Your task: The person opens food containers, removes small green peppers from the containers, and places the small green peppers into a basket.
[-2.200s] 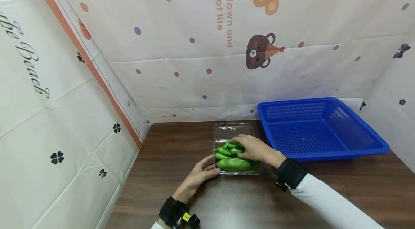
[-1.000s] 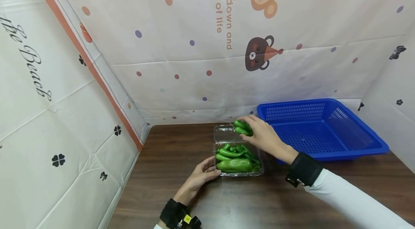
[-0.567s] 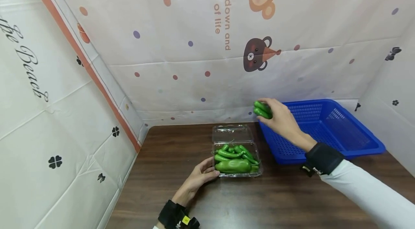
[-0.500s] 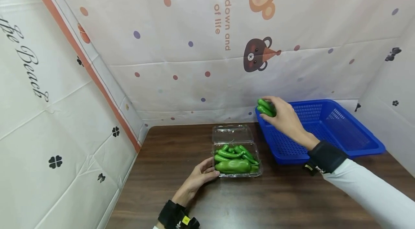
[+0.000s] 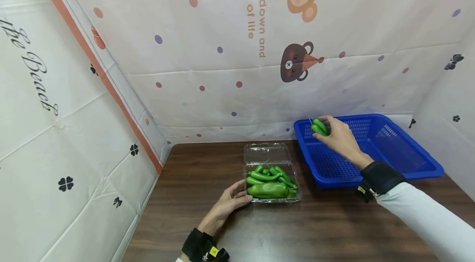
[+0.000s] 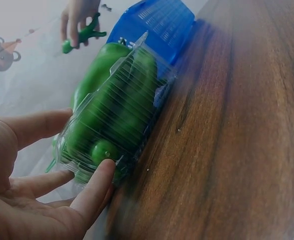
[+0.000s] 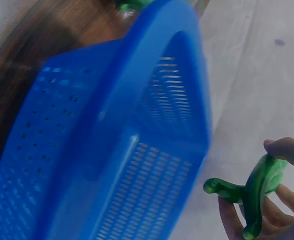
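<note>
Peppers (image 5: pixel 319 126) pinched in my right hand (image 5: pixel 339 138) have travelled from the clear box (image 5: pixel 272 181) at 6 o'clock to above the blue basket (image 5: pixel 404 163), while my left hand (image 5: pixel 227 204), fingers relaxed, still steadies that box.

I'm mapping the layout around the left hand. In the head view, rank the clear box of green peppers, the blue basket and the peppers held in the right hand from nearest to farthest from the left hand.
1. Clear box of green peppers: touched by the left hand, on the table in the middle.
2. Blue basket: to the right of the box.
3. Held peppers: in the right hand, above the basket's far left corner.
</note>
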`<state>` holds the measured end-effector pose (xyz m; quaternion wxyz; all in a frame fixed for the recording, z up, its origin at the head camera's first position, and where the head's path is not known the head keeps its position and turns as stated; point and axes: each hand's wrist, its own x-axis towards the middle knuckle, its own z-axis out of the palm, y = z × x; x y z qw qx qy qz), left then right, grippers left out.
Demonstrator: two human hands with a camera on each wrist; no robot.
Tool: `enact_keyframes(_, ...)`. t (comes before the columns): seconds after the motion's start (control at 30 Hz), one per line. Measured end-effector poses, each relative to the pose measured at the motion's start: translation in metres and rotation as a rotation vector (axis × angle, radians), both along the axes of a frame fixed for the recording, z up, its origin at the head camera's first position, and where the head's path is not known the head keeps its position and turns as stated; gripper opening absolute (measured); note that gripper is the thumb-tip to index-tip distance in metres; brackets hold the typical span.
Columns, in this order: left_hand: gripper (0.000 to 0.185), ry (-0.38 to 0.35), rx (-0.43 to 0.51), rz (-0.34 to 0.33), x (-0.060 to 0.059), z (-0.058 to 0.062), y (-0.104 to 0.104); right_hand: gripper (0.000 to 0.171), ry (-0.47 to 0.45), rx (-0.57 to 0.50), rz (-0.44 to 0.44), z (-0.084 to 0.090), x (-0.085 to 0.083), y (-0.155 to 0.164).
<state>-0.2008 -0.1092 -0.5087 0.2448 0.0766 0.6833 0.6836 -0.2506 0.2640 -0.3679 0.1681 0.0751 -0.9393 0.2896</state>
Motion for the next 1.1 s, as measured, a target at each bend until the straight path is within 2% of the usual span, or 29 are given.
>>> enact_keyframes(0.17, 0.081, -0.023, -0.017, 0.003, 0.009, -0.006, -0.005, 0.06, -0.103, 0.016, -0.004, -0.026, -0.002, 0.004)
enact_keyframes(0.27, 0.081, -0.023, -0.012, 0.009, 0.012, -0.007, -0.006, 0.06, -0.163, 0.033, 0.002, -0.034, -0.004, 0.007)
enact_keyframes(0.4, 0.08, -0.019, -0.012, 0.007, 0.01, -0.007, -0.004, 0.06, -0.321, 0.076, 0.033, -0.037, -0.004, 0.011)
enact_keyframes(0.53, 0.079, 0.006, -0.014, -0.004, 0.002, -0.005, 0.002, 0.058, -0.46, 0.149, 0.101, -0.037, -0.007, 0.021)
enact_keyframes(0.67, 0.077, 0.023, -0.011, -0.013, -0.01, -0.001, 0.009, 0.056, -0.509, 0.212, 0.144, -0.037, -0.012, 0.03)
enact_keyframes(0.8, 0.075, 0.015, -0.011, -0.017, -0.016, 0.002, 0.012, 0.056, -0.551, 0.23, 0.15, -0.036, -0.013, 0.03)
enact_keyframes(1.0, 0.075, 0.013, -0.01, -0.002, -0.014, 0.001, 0.005, 0.049, -0.569, 0.26, 0.173, -0.043, -0.016, 0.02)
enact_keyframes(1.1, 0.075, 0.004, 0.003, 0.0, -0.011, 0.0, 0.001, 0.047, -0.609, 0.255, 0.182, -0.045, -0.015, 0.013)
